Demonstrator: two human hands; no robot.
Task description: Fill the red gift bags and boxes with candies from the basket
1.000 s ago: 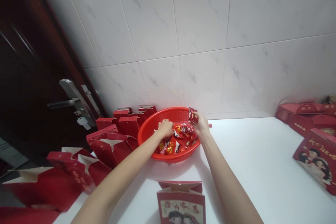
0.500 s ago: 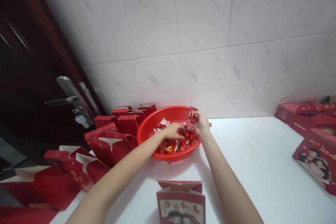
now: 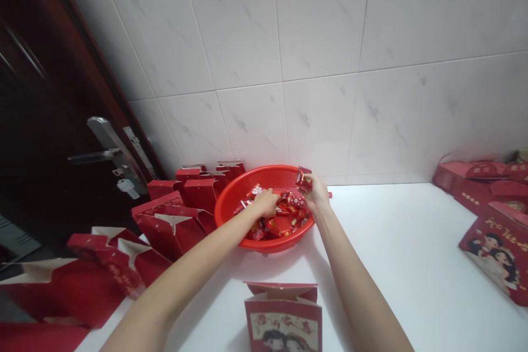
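Observation:
A red plastic mesh basket (image 3: 225, 203) stands against the tiled wall with several wrapped candies (image 3: 293, 199) in it. My left hand (image 3: 267, 203) is down among these candies, its fingers curled; what lies between them is hidden. At the basket's right rim, my right hand (image 3: 317, 193) is closed on a dark red wrapped candy (image 3: 303, 177), which sticks up above the rim. Nearer to me, between my forearms, a red paper gift box (image 3: 284, 308) with a printed couple on its front stands upright, its top flaps open.
Several open red boxes (image 3: 173, 225) stand crowded along the left side of the white table (image 3: 383, 253). More red boxes (image 3: 474, 187) are at the far right. Beyond the left boxes is a dark door with a metal handle (image 3: 93, 157) and keys.
My left hand has shifted slightly left inside the basket and its fingers have curled in; the candies under it have been moved about. My right hand stays at the rim with its candy.

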